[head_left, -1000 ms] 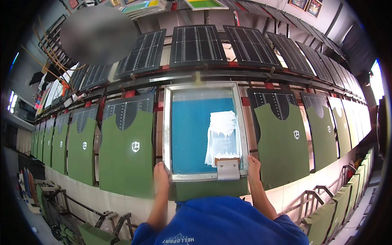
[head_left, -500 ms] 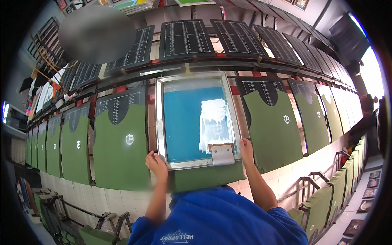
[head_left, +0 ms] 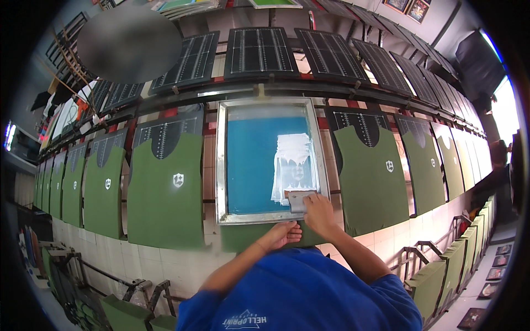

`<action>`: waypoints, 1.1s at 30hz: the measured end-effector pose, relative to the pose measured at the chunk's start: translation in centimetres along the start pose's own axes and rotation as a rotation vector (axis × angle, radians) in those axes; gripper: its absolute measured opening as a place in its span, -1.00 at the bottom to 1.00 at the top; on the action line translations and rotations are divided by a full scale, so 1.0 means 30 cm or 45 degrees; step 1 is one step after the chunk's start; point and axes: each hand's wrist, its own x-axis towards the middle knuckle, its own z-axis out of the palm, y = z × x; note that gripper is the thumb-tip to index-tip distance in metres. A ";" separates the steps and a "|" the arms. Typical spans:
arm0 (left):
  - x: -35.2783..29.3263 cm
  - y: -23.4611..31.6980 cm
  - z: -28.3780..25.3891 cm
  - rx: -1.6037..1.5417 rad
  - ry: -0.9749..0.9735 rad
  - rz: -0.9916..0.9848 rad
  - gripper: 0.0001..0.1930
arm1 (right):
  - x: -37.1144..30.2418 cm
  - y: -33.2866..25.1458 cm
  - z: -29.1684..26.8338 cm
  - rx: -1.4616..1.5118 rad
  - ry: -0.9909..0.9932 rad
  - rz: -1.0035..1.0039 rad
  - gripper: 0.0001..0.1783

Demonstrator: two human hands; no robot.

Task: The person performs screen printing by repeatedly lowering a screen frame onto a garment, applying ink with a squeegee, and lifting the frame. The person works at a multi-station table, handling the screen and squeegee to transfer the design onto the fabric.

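Note:
A silk-screen printing frame (head_left: pixel 222 165) with pale metal sides and blue mesh lies over a green shirt (head_left: pixel 234 237), whose lower part shows below it. White ink (head_left: pixel 292 146) is spread over the right part of the mesh, around a printed design area. At the lower right of the screen, my right hand (head_left: pixel 318 212) grips a small squeegee (head_left: pixel 297 202) with a grey metal holder. My left hand (head_left: pixel 282 235) is just below the frame's near edge, fingers curled in, with nothing visible in them. Whether it touches the frame is unclear.
Green shirts (head_left: pixel 168 193) with white shield prints lie on boards to the left, and another green shirt (head_left: pixel 372 182) lies to the right. Behind runs a rail (head_left: pixel 259 91) and a row of black boards with white ruler lines (head_left: pixel 256 52). More shirt-covered boards (head_left: pixel 433 281) stand at lower right.
Both hands have left the frame's sides. My right hand has moved inward and taken hold of the squeegee; my left hand has moved right, below the near edge, and its fingers have curled.

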 end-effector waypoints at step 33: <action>-0.087 0.212 0.229 2.280 0.745 1.476 -0.73 | 0.055 0.077 0.070 0.311 0.221 -0.105 -0.69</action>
